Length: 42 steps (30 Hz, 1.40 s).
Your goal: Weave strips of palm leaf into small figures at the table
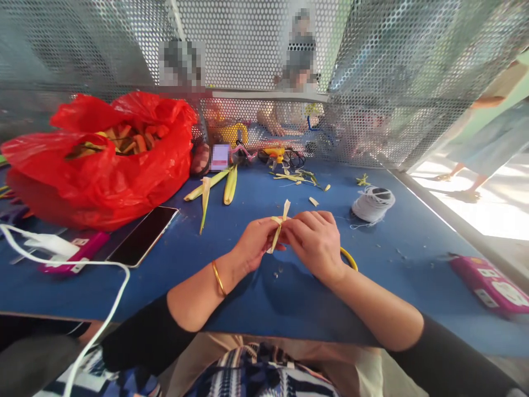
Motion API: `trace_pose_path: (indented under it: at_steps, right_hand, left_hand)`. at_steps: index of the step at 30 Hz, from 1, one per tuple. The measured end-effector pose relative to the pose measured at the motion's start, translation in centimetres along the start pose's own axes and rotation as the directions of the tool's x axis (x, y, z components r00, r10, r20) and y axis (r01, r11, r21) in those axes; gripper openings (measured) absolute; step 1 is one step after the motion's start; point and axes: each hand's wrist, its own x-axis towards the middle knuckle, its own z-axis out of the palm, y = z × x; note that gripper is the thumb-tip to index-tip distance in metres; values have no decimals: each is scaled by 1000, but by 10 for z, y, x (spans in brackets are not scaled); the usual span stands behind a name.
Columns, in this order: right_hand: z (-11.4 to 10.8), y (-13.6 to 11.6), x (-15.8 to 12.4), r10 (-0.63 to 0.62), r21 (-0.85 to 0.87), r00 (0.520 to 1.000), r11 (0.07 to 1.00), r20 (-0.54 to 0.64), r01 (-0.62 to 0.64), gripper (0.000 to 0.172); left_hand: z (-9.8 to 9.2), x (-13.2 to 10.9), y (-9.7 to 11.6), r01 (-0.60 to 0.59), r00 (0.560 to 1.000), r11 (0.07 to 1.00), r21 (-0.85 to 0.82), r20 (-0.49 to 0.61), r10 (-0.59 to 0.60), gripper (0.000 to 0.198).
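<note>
Pale yellow-green leaf strips [286,208] cross each other between my two hands, one end sticking up and another pointing down. My left hand [257,240] is closed in a pinch on the strips where they cross. From the other side, my right hand [317,242] has its fingers curled in against the same strips; its fingertips are partly hidden. Beyond my hands lie loose leaf pieces [230,186] and thin scraps [291,177]. A yellow loop [349,258] shows from under my right wrist, the rest of it covered.
A red plastic bag [165,165] full of plant pieces stands at the left, by a dark phone [144,236] and a white cable [105,263]. Right of my hands sits a white string spool [373,205]. A magenta box [491,284] lies far right. Perforated metal panels [248,49] border the table's back.
</note>
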Motion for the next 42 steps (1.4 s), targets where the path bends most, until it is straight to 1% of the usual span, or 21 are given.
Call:
trace_pose_path:
  at_steps: [5,12,16,18,20,22,23,24,25,26,28,29,30,32,34,35,36,38,39,40,42]
  right_hand:
    - [3,-1,-1,-20,-47,997,999,-75,16,25]
    - [5,-4,-2,-204,-105,979,973,7,204,18]
    - [6,-4,-1,-401,-40,913,914,69,405,23]
    - [7,-3,-1,-437,-14,897,898,59,439,25]
    - [8,-2,-2,-327,62,945,944,15,325,25]
    - [10,0,-2,-32,219,999,975,-12,34,24]
    - [11,2,-1,151,312,989,939,11,-147,23]
    - [12,3,-1,320,394,945,862,65,-319,22]
    - [13,5,0,453,457,880,758,143,-465,22]
    - [14,7,1,541,499,808,647,233,-577,22]
    - [16,9,3,606,527,694,471,389,-707,21]
    - [17,9,4,611,528,657,414,442,-741,21]
    - [18,8,5,609,530,632,373,480,-762,22]
    - [17,6,5,603,539,612,329,512,-775,23]
    - [16,5,5,593,569,621,308,512,-762,18]
    - [14,5,4,578,588,645,319,501,-743,15]
    - [12,5,4,548,602,686,364,478,-711,15]
    - [8,9,3,395,599,821,561,413,-571,23]
    - [6,12,3,276,570,885,684,374,-454,27]
    - [4,15,4,146,525,930,791,338,-315,29]
    - [2,19,5,-75,426,957,903,280,-53,28]
  left_hand:
    - [-2,-1,5,28,997,993,-114,69,-20,15]
    - [-3,-1,3,-14,1000,992,-124,21,16,24]
    - [-5,2,-2,-29,999,996,-89,24,32,30]
    - [-5,3,-3,-45,999,996,-73,27,47,31]
    - [-5,2,-4,-70,997,996,-62,14,71,31]
    - [-3,1,-2,-70,998,996,-49,-1,70,29]
    - [-3,0,0,-61,998,997,-44,-5,61,27]
    - [-2,0,1,-50,999,998,-38,-7,50,25]
    - [-2,-1,2,-40,999,999,-31,-7,40,23]
    - [-2,-1,4,-34,999,999,-23,-7,34,22]
    - [-2,-2,4,-33,999,999,-2,-1,33,21]
    - [-2,-2,4,-36,999,999,9,0,36,22]
    - [-2,-2,4,-42,999,999,17,-5,42,22]
    - [-2,-1,3,-58,997,998,18,-42,59,22]
    - [-2,0,4,-75,991,997,2,-112,75,21]
    - [-2,1,5,-83,986,997,-7,-147,81,20]
    - [-3,1,6,-89,980,996,-14,-178,85,20]
    - [-4,3,9,-99,969,995,-21,-230,92,21]
    - [-5,3,10,-105,963,994,-18,-252,97,21]
    - [-6,3,11,-111,957,994,-11,-271,104,22]
    - [-7,4,12,-123,949,992,15,-289,122,22]
